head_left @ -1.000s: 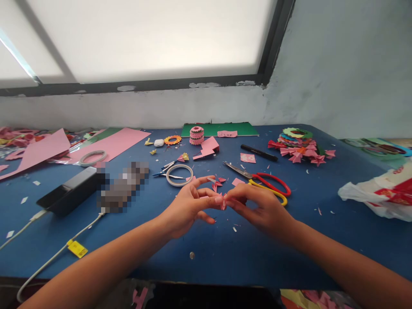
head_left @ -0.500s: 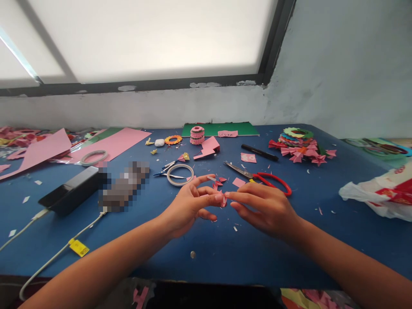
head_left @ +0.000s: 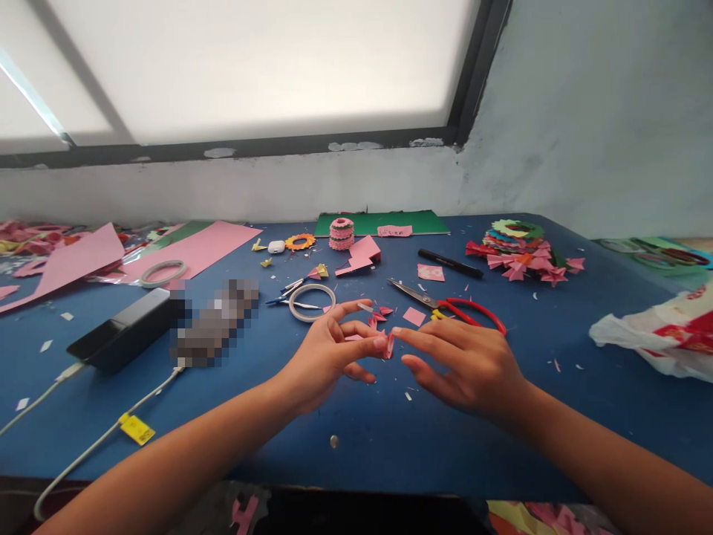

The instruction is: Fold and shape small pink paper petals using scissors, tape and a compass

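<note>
So, left hand [head_left: 328, 357] pinches the little pink paper piece [head_left: 388, 346] just above the blue table [head_left: 362, 446], mid-near; right hand [head_left: 471, 364] is loose, fingertip beside it. I'd keep that pinch firm. Scissors [head_left: 462, 310] lie just beyond.

The right hand [head_left: 468, 364] lets go: its fingers uncurl and stretch out flat, coming off the small pink folded paper [head_left: 389, 345], which now sits in the left hand's [head_left: 328, 357] grip alone (pinched at the fingertips). The right hand's knuckles now cover the yellow handle of the scissors [head_left: 445, 304].
</note>
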Available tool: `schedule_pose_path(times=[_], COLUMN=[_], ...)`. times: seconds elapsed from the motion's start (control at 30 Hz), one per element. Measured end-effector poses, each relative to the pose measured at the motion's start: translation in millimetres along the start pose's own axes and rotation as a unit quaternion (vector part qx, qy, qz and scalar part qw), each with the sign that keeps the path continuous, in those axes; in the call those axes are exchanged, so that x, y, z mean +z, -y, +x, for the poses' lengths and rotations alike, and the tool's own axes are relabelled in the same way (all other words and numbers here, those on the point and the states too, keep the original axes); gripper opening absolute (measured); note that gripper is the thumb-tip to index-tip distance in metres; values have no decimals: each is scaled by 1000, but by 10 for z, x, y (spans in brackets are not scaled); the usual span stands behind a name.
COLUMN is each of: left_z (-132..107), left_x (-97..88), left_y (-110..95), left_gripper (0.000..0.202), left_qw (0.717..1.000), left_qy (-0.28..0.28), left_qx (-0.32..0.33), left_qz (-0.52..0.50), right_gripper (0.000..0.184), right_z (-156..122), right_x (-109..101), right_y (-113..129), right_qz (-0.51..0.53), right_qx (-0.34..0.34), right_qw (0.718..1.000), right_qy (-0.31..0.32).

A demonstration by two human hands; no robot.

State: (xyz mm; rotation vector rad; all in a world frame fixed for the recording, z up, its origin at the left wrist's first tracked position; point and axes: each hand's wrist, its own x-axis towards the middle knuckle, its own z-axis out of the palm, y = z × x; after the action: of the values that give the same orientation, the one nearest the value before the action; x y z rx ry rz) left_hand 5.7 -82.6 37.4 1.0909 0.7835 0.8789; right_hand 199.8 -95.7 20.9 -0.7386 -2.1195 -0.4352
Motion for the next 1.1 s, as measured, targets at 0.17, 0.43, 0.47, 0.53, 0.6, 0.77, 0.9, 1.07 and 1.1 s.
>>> schedule_pose_path(times=[0.17, 0.43, 0.47, 0.53, 0.6, 0.77, 0.9, 1.07, 1.1], left_z=[-5, -18, -18, -20, -25, -29, -27, -22, -22], left_x=[3, 17, 17, 18, 21, 36, 38, 44, 47], left_y=[-1, 7, 8, 10, 10, 7, 14, 13, 11], left_gripper=[54, 55, 56, 56, 56, 52, 50, 47, 45], left_qw=[1000, 999, 999, 999, 998, 998, 999, 998, 998], left_qy=[4, -17, -18, -18, -22, -36, -46, -53, -53], left_qx=[2, 13, 16, 19, 20, 14, 6, 3, 6], left_qz=[11, 34, 38, 44, 52, 52, 21, -26, -34], right_gripper=[22, 17, 16, 16, 17, 16, 15, 13, 12], right_z=[-9, 15, 21, 34, 43, 45, 33, 38, 41], right_x=[25, 30, 24, 17, 20, 61, 73, 40, 33], right_y=[1, 60, 76, 106, 132, 167, 164, 171, 176], right_qz=[39, 108, 118, 137, 152, 138, 96, 76, 82], right_qx=[36, 111, 130, 167, 194, 207, 189, 131, 124], right_qw=[999, 988, 984, 975, 967, 967, 977, 988, 989], right_qy=[-2, 21, 29, 45, 54, 45, 7, -18, -15])
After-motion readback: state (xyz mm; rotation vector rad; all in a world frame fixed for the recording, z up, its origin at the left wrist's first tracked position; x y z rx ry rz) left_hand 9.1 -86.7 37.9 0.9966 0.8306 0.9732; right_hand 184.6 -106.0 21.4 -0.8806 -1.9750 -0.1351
